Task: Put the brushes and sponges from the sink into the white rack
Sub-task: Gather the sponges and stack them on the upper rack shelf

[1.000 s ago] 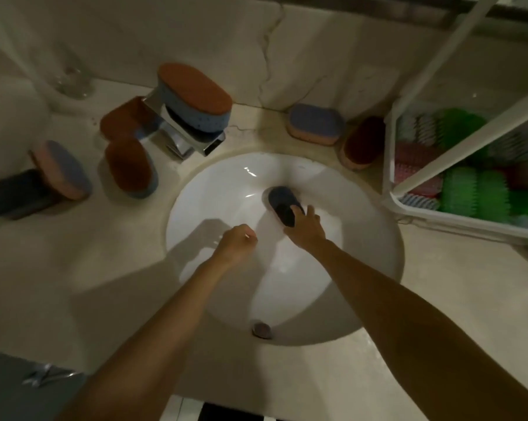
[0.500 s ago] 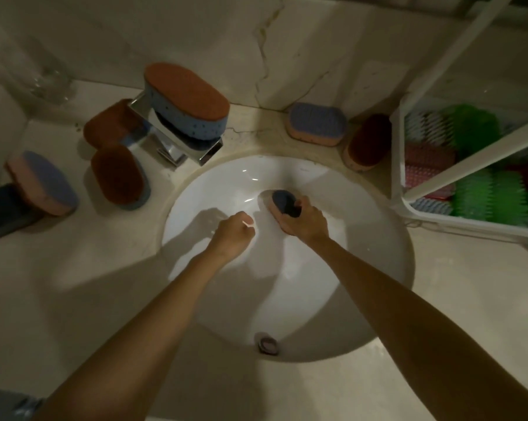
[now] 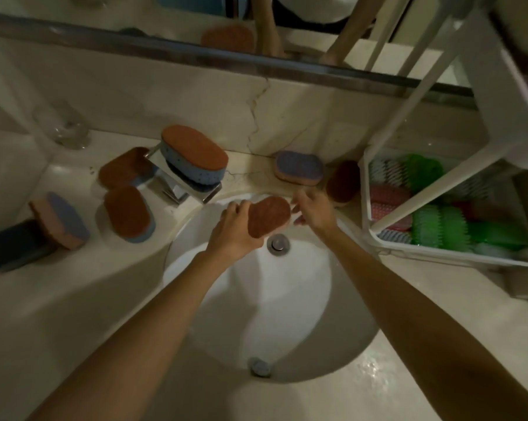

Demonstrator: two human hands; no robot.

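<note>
Over the sink basin [image 3: 290, 302], the left hand [image 3: 233, 235] holds a brown-faced sponge [image 3: 268, 220] by its lower end, fingers curled behind it. It hangs in the air just above the drain [image 3: 277, 244]. The right hand [image 3: 314, 212] is at the sponge's other end with its fingers loosely spread and nothing in its grasp. I cannot tell whether the fingertips touch the sponge.

It looks like a pass from one hand to the other, and that is where I'd expect trouble. If the left lets go before the right closes, the sponge drops back into the basin. A wet sponge held only by one end could also fold or slip.

The way to the white rack [image 3: 439, 259] is awkward as well. Its slanted posts cross above the tray, so a hurried reach could bump one. Another sponge [image 3: 343, 182] lies on the counter between the right hand and the rack, where a sweeping wrist could drag it. The sponge perched on the faucet [image 3: 194, 156] looks loosely balanced, and a nudge from the left arm could tip it.

The rack's lower tray is already crowded. It holds green bristle brushes [image 3: 432, 223], pink ones [image 3: 385, 205] and some pale ones at the back and front. A sponge tossed in could ride on the bristles and roll out. In the basin I see only the drain and a second round fitting near the front.
</note>
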